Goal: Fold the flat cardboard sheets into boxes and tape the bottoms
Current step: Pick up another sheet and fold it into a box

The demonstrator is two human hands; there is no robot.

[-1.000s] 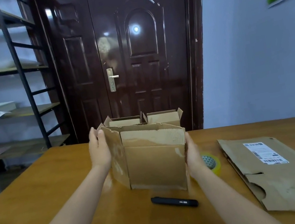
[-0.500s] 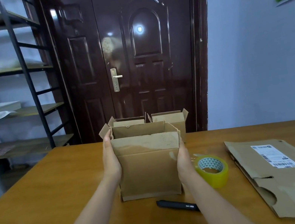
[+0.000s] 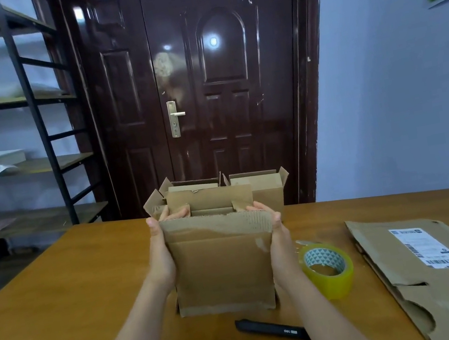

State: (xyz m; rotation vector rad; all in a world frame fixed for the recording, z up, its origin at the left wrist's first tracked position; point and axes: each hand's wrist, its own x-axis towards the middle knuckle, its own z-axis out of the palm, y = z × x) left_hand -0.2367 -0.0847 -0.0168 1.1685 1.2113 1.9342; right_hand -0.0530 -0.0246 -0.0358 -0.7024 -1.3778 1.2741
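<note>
One box [image 3: 222,266] is stood upright beside the tape roll [image 3: 327,268], gripped at its sides by the left hand [image 3: 161,259] and right hand [image 3: 280,247], fingers [image 3: 175,215] curled over its folded flaps. Two formed boxes [image 3: 256,188] are seen behind it. Taping is judged outstanding; flat sheets [image 3: 434,276] beyond the roll remain unfolded.

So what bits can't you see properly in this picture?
Head view only:
- Bottom of the held box: faces away, so taped or not is unknown.
- Label print on the flat cardboard sheet: too small to read.
- Black pen: its right end hides behind the right forearm.
</note>
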